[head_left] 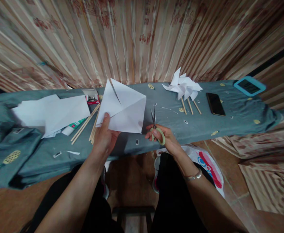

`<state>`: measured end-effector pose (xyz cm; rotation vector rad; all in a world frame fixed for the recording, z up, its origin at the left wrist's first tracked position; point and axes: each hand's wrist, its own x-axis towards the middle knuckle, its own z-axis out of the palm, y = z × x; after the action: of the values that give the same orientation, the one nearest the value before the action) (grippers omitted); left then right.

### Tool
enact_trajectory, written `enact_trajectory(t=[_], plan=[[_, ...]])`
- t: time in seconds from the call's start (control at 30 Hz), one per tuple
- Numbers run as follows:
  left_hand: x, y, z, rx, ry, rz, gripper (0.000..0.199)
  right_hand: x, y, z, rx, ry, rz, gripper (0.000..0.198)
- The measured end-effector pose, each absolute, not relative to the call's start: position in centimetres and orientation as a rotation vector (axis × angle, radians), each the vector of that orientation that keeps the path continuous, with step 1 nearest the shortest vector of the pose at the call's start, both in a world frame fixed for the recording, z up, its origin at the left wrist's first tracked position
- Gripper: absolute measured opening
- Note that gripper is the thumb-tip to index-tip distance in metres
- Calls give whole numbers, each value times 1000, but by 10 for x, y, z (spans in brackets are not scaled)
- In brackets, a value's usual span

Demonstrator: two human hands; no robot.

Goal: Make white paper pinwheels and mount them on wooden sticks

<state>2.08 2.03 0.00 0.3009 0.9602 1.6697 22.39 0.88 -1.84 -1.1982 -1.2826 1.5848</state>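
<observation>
A white sheet of paper [132,113], thin, smooth and roughly square, sits near the centre of the frame. Creases run across it toward its middle, and a narrow slit opens in its upper edge, tapering to a point inside. The left hand [106,136] pinches its lower left part, thumb flat on top and the other fingers beneath. Just right of centre, the right hand [164,134] is curled around the scissors [154,122], which have pale green rounded loops and slim metal blades; the blades point up the frame, slightly parted and apart from the paper. A shiny metal bracelet [195,176] rings the right wrist.

The surface [124,140] is covered in grey-green cloth, rumpled at the left, printed with yellow pineapples and small dark labels. At the left of the frame, flat white sheets [64,108] overlap in a loose pile, with a green-and-white tube [74,126] at their lower edge. Beside it, slender round wooden sticks [82,127] lie slantwise below a small open red-and-white carton [92,100] of shiny metal bits. Thin curved paper slivers [72,152] are scattered about.

Right of the upper centre, pointed folded-paper pinwheels [180,85] on wooden shafts cluster together. Farther right are a glossy black phone [215,104] and a blue-framed digital display [249,86]. Pleated patterned curtain [142,35] fills the top.
</observation>
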Motion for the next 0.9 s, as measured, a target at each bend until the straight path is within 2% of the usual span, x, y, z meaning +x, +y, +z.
enact_trajectory(t=[0.13,0.23,0.53,0.9], plan=[[11,22,4,321,960,1707,26,233,-3,-18,-1093,-1509,1921,64],[9,21,4,343,978,1709,26,231,-8,-18,-1009,-1563,2011,65],[13,19,-1,454,986,1673,25,221,-10,-16,-998,-1495,2048,73],[17,17,2,396,972,1667,27,220,-10,-15,-1034,-1525,2026,63]])
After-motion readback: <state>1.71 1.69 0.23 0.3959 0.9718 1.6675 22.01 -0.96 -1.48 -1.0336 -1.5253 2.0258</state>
